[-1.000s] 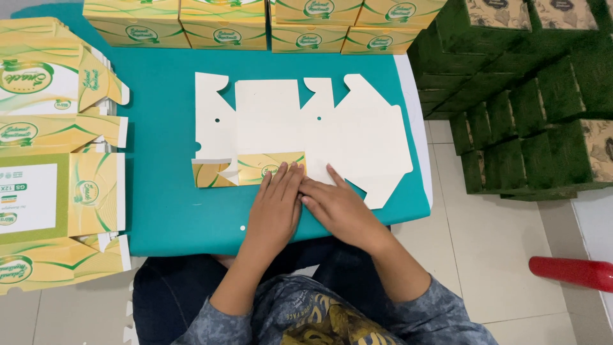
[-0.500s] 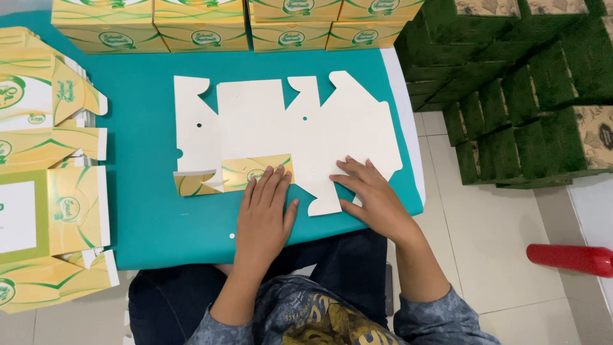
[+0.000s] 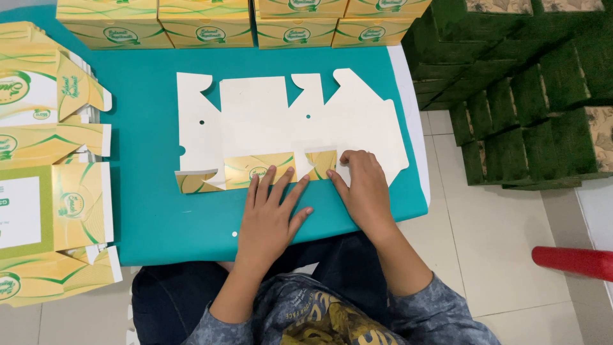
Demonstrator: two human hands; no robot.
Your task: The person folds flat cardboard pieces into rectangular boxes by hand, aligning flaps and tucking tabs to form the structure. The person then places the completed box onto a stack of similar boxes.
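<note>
A flat die-cut carton blank (image 3: 281, 121) lies white side up on the teal table (image 3: 159, 217). Its near-edge flaps (image 3: 255, 169) are folded over, showing yellow-green print. My left hand (image 3: 271, 220) lies flat with fingers spread, fingertips pressing on the middle folded flap. My right hand (image 3: 364, 188) presses down on the blank's near right part, its thumb at the small folded flap (image 3: 321, 163). Neither hand grips anything.
Stacks of flat yellow blanks (image 3: 45, 172) cover the table's left side. Assembled yellow boxes (image 3: 230, 25) line the far edge. Dark green boxes (image 3: 523, 83) are stacked on the floor at right. A red object (image 3: 575, 262) lies on the tiles.
My right hand has slid along the near edge and another flap is now folded over, yellow side up. My left hand stays pressing on the middle flap.
</note>
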